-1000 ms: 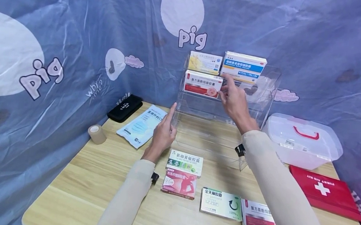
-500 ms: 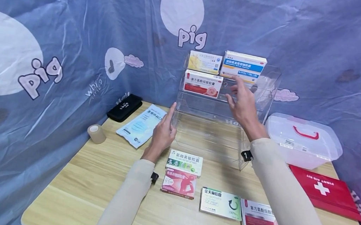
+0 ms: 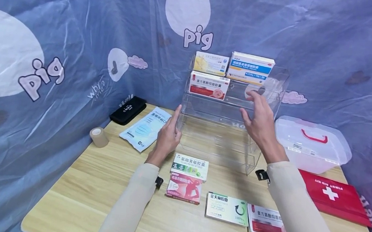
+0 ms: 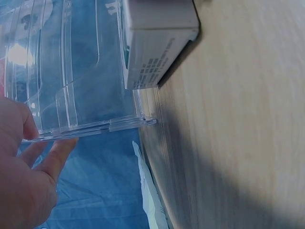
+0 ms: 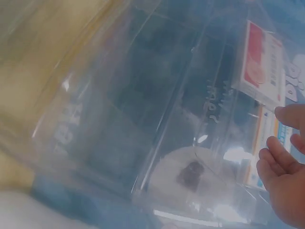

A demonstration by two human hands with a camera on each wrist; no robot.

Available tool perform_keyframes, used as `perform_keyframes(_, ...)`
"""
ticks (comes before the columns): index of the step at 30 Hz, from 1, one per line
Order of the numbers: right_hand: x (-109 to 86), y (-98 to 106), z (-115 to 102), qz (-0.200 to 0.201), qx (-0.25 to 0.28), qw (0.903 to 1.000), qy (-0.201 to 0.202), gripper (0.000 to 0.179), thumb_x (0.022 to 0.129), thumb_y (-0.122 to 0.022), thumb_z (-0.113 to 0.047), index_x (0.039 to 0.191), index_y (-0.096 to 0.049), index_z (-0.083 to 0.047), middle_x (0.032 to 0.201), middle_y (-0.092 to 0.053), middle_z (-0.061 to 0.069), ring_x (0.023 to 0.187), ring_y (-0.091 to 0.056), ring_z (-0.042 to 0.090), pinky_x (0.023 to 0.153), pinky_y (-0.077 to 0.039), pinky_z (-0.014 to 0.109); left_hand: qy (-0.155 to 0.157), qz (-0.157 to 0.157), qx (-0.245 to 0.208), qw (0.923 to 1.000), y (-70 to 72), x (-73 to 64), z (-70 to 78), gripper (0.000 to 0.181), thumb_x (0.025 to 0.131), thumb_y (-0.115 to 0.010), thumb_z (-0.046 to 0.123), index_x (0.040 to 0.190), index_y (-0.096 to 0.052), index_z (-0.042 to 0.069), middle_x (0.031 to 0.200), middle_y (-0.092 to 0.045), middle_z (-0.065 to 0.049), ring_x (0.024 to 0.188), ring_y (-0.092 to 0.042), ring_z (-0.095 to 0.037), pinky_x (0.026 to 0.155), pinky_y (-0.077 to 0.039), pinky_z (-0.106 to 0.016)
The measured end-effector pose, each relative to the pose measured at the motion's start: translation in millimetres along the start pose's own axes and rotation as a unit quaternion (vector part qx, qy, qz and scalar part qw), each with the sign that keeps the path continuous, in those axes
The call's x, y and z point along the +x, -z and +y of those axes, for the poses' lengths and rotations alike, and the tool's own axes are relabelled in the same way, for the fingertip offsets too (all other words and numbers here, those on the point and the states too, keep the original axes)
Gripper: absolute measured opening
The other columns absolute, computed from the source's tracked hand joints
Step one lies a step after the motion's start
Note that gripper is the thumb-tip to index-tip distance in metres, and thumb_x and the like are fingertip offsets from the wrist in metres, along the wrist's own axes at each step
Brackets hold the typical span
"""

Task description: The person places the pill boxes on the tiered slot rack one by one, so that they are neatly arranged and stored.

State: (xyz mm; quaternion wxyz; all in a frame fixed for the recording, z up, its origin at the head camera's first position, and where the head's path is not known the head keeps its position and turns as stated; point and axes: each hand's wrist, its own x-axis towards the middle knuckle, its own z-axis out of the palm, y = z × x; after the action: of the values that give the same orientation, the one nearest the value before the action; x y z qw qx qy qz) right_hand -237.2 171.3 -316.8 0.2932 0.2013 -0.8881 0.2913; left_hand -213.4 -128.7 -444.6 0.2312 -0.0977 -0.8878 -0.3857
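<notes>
A clear acrylic display rack [image 3: 217,140] stands on the table, tiered like steps. My left hand [image 3: 168,138] is at its left side, and in the left wrist view thumb and fingers [image 4: 59,155] pinch the side panel's edge. My right hand [image 3: 261,120] holds nothing and hovers before the rack's right half, thumb and fingers apart. On the upper tier stand a yellow-and-white medicine box [image 3: 211,63] and a blue-and-white medicine box [image 3: 250,68]. One tier lower, at the left, a red-and-white medicine box [image 3: 209,85] stands upright.
Lying before the rack are a green-and-white box [image 3: 189,166], pink box [image 3: 184,188], pale green box [image 3: 226,208] and red-and-white box [image 3: 267,223]. A mask packet [image 3: 145,129], black case [image 3: 128,110] and tape roll [image 3: 99,137] lie left; a lidded plastic box [image 3: 311,146] and red pouch [image 3: 337,197], right.
My right hand has let go of the red-and-white box on the lower tier and drawn back to the right and down. The left hand stays on the rack's side.
</notes>
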Motion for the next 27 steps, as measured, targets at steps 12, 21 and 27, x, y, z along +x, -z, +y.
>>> perform_keyframes(12,-62.4,30.8,11.6,-0.004,-0.010,0.9999,0.008,0.045,0.093,-0.076,0.001,0.136,-0.062,0.005,0.125,-0.066,0.027,0.118,-0.059,0.046,0.101,-0.046,0.061,0.004,0.000,-0.002,1.0000,0.4,3.2,0.9,0.098,0.094,-0.060,-0.010,0.174,-0.020,0.031,0.159,-0.057,-0.018,0.116,-0.069,-0.040,0.087,-0.061,-0.053)
perform_keyframes(21,-109.4,69.7,32.6,-0.101,-0.042,0.9940,0.003,0.038,0.088,-0.083,-0.003,0.123,-0.069,0.000,0.113,-0.073,0.022,0.107,-0.066,0.039,0.094,-0.049,0.043,-0.002,0.001,0.003,1.0000,-1.7,2.1,-1.4,0.098,0.094,-0.060,-0.011,0.174,-0.021,0.030,0.156,-0.058,-0.019,0.099,-0.069,-0.038,0.078,-0.060,-0.050)
perform_keyframes(27,-140.5,84.6,50.3,-0.182,-0.049,0.9821,-0.008,0.039,0.084,-0.088,-0.008,0.119,-0.073,-0.005,0.109,-0.077,0.011,0.097,-0.070,0.029,0.085,-0.050,0.014,-0.004,0.004,0.005,1.0000,-2.3,1.4,-1.7,0.096,0.094,-0.059,-0.011,0.174,-0.022,0.029,0.156,-0.059,-0.019,0.094,-0.067,-0.037,0.074,-0.058,-0.049)
